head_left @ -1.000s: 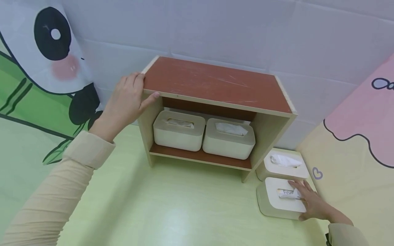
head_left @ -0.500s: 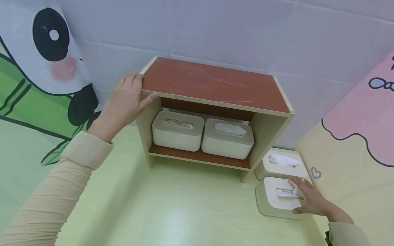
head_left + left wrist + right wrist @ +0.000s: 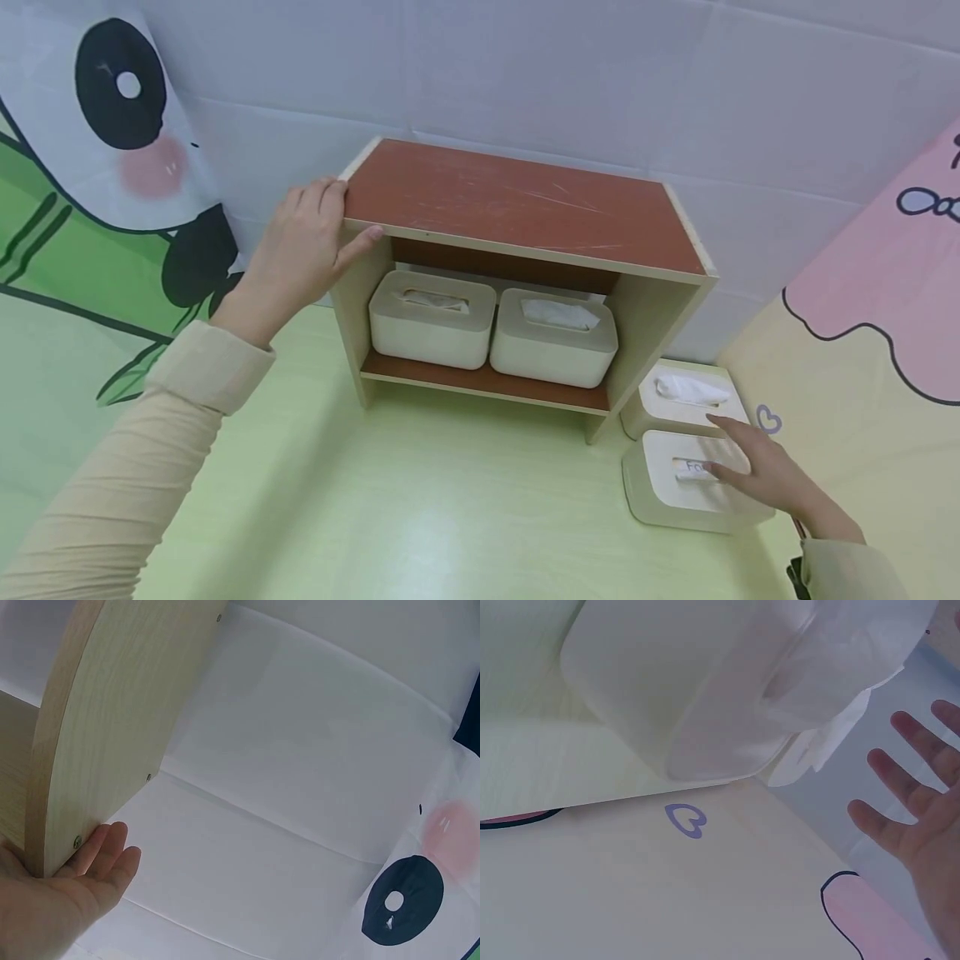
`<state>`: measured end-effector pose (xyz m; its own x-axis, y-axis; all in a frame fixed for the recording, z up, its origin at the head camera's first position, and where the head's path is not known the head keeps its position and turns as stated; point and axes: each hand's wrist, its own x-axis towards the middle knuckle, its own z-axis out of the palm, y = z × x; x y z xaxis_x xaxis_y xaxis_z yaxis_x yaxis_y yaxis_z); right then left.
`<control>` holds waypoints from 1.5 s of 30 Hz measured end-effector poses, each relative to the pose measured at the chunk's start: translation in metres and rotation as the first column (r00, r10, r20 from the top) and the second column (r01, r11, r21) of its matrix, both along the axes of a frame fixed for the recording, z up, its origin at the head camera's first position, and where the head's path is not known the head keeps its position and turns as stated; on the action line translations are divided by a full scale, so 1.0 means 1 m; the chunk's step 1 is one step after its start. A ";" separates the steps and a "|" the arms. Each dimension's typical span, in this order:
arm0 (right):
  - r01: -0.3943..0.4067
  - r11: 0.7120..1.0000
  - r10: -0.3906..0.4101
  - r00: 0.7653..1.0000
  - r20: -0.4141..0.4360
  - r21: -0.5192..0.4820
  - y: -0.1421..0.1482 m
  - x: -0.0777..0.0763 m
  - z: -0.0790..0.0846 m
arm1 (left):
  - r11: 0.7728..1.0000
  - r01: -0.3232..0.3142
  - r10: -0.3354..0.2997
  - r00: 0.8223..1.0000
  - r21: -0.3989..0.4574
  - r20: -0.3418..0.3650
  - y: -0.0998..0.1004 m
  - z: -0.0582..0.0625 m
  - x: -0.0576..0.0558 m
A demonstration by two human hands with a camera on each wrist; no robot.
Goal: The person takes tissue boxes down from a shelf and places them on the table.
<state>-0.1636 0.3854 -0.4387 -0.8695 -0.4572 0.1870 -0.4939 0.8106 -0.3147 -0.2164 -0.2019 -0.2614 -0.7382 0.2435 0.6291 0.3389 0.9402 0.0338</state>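
My left hand (image 3: 303, 242) grips the upper left corner of a small wooden shelf (image 3: 525, 204), thumb over the front edge. In the left wrist view its fingers (image 3: 112, 862) lie along the outer side panel (image 3: 120, 712). On the right, my right hand (image 3: 772, 475) hovers with spread fingers over a cream tissue box (image 3: 667, 504). A piece with dark lettering (image 3: 693, 471) shows in that box's slot. The right wrist view has the open hand (image 3: 930, 817) apart from a pale tissue box (image 3: 652, 667) with tissue sticking out. Behind the front box stands another tissue box (image 3: 652, 408).
Two more tissue boxes stand side by side inside the shelf, one left (image 3: 431, 333) and one right (image 3: 551, 354). A pale cloth wall (image 3: 525, 75) runs behind the shelf. The yellow wall (image 3: 862, 442) bounds the right side, close by the loose boxes.
My right hand has come off the front tissue box's right side and risen above it, its thumb now over the slot. The left hand keeps its place on the shelf.
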 end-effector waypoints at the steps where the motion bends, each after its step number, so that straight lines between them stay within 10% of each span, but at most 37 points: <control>1: -0.003 1.000 0.003 1.000 -0.017 0.004 -0.002 0.000 0.002 | 1.000 -0.002 0.002 1.000 -0.004 0.002 0.000 0.000 0.000; 13: -0.069 0.993 0.087 0.975 -0.203 0.092 -0.044 -0.001 0.027 | 0.999 -0.031 0.031 0.999 -0.013 0.013 0.000 0.000 0.001; 45: -0.228 0.959 0.259 0.946 -0.195 0.168 -0.151 -0.015 0.057 | 1.000 -0.017 0.017 1.000 -0.003 -0.009 0.001 -0.003 -0.002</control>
